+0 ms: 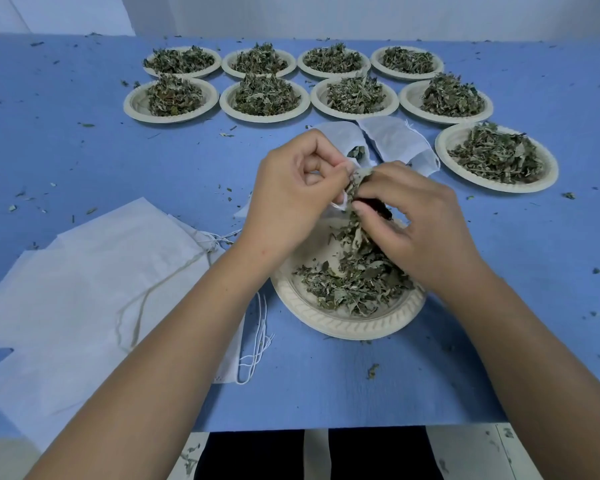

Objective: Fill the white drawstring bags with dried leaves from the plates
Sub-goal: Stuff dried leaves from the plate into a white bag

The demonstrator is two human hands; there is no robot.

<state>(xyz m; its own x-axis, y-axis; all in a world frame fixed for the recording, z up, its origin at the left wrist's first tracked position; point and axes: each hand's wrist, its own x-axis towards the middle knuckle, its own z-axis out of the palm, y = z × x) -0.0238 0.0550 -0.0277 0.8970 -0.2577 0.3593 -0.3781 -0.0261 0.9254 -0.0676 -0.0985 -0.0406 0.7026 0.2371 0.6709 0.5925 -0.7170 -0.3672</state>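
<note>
The left hand (pixel 291 188) pinches the rim of a small white bag (pixel 340 203) and holds it up over the near plate (pixel 343 325). The right hand (pixel 416 220) has its fingers curled round a bunch of dried leaves (pixel 355 199) and holds them right at the bag's mouth. Most of the bag is hidden behind the hands, so nobody can tell how full it is.

To do this step well, the left hand should keep the mouth pulled wide, so the leaves have room to go in. The bag should stay over the plate. Some leaves hang loose under the right hand, and if they drop they will land back on the plate and not on the blue table (pixel 118 161), which has many crumbs on it. Small bunches will likely go in more easily than big ones. The leaves look dry and crisp, so a soft push is better than a hard squeeze. The string should be kept out of the mouth.

The near plate has a good heap of loose leaves (pixel 357 282) left. Just behind the hands lie two more bags (pixel 395 140); one shows leaves at its open end. Nine full plates (pixel 444 147) sit further back, and a flat pile of empty bags (pixel 101 271) lies on the left. It looks like there is a lot left to fill.
</note>
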